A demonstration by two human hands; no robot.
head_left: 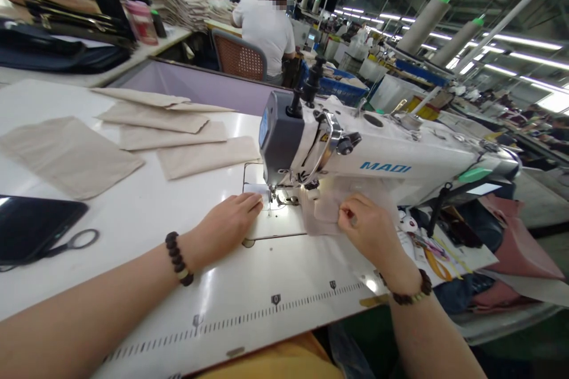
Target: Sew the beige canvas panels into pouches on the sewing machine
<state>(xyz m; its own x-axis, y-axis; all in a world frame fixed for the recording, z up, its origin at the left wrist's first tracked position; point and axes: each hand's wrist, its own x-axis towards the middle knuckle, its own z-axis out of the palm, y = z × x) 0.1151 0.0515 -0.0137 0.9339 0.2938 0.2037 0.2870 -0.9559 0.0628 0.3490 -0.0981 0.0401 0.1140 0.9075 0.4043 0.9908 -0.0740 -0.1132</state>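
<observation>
My left hand lies on the white table, palm down with fingers stretched out, its tips beside the needle plate of a sewing machine. The presser foot is just to the right of those fingertips. Under the machine's arm, to the right of the needle, rests a thin, pale sheet-like piece. My right hand is closed in a pinch at the right side of this piece. Part of the piece is hidden behind the hand. Both wrists wear dark bead bracelets.
Beige fabric pieces lie left of the machine. A black phone and a ring-shaped handle are at the far left. A printed ruler runs along the table's front. Beyond, a person in white sits on a chair.
</observation>
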